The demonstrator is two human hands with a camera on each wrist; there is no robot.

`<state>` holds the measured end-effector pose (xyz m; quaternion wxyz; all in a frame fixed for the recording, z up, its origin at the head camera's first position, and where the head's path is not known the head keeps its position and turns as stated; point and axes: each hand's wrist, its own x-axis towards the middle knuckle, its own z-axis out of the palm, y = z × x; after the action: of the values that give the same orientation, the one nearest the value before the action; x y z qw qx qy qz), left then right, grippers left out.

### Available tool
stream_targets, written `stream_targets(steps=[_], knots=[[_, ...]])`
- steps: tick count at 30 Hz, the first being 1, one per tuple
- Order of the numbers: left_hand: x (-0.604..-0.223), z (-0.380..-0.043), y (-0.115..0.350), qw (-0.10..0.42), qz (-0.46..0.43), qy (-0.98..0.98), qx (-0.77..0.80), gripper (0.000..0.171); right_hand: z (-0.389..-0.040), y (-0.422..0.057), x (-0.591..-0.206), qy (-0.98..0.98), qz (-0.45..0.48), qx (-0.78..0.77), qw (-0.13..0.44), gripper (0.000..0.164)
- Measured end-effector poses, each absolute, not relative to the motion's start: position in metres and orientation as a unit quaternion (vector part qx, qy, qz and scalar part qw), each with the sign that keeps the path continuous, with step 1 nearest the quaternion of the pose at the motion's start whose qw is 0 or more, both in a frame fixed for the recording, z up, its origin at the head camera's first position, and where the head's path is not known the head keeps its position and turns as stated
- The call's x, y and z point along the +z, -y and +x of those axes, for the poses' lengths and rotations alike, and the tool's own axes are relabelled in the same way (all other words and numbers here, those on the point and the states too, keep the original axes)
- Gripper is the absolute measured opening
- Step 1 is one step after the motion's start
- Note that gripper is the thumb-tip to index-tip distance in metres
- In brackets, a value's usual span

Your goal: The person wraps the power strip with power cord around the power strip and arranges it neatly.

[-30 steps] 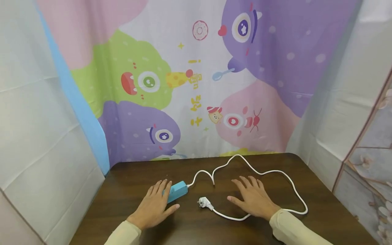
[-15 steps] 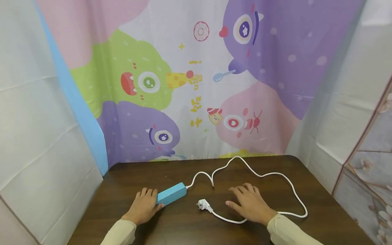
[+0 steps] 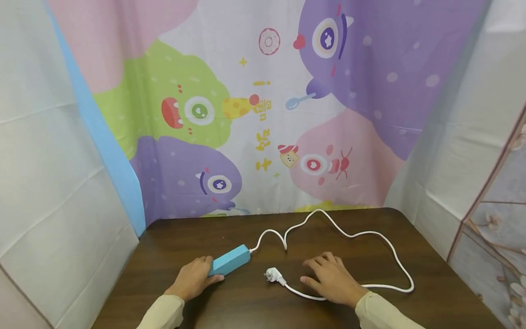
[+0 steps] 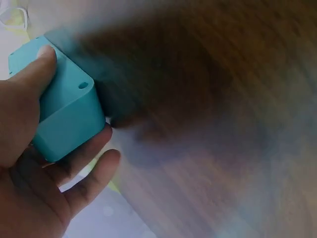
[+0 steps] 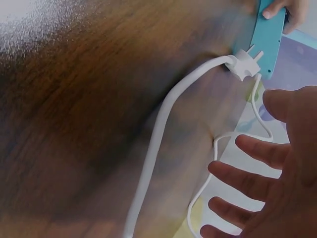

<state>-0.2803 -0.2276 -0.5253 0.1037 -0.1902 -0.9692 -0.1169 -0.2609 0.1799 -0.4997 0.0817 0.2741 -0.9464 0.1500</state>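
Observation:
A light blue power strip (image 3: 231, 260) lies at a slant on the table, left of the middle. My left hand (image 3: 192, 278) grips its near left end, thumb along one side and fingers round the other. In the left wrist view the thumb presses the strip's flat face (image 4: 64, 84), which has small screw holes. My right hand (image 3: 330, 279) is over the white cord (image 3: 304, 293) with spread, slightly bent fingers and nothing in its grasp. Just left of that hand lies the white two-pin plug (image 3: 273, 275), its pins pointing left.
From the strip's far end the cord (image 3: 367, 233) winds across the back of the dark wooden table (image 3: 246, 308) and loops round on the right. A cartoon-printed curtain (image 3: 263, 183) hangs behind the table's back edge, with pale cloth walls (image 3: 61, 205) at both sides.
My left hand has moved left and down from above the power strip to its near end and now grips it. The strip's top looks plainer now. My right hand has shifted slightly left and nearer.

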Motion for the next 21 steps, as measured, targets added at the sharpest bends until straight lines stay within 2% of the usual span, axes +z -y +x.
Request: stream_targets(steps=[8,15,18,21], knots=[[-0.528,-0.28,0.226,0.172,-0.194,0.962,-0.086,0.043,-0.263,-0.174,-0.501,0.94,0.287,0.147,0.11,0.034],[-0.509,-0.266,0.212,0.166,-0.182,0.96,-0.132,0.04,-0.271,-0.159,-0.495,0.906,0.307,0.168,0.237,0.02],[-0.503,-0.255,0.203,0.187,-0.196,0.954,-0.129,0.039,-0.275,-0.15,-0.487,0.882,0.303,0.199,0.301,0.025],[-0.497,-0.244,0.195,0.24,-0.228,0.937,-0.11,0.039,-0.279,-0.141,-0.476,0.877,0.274,0.207,0.336,0.04]])
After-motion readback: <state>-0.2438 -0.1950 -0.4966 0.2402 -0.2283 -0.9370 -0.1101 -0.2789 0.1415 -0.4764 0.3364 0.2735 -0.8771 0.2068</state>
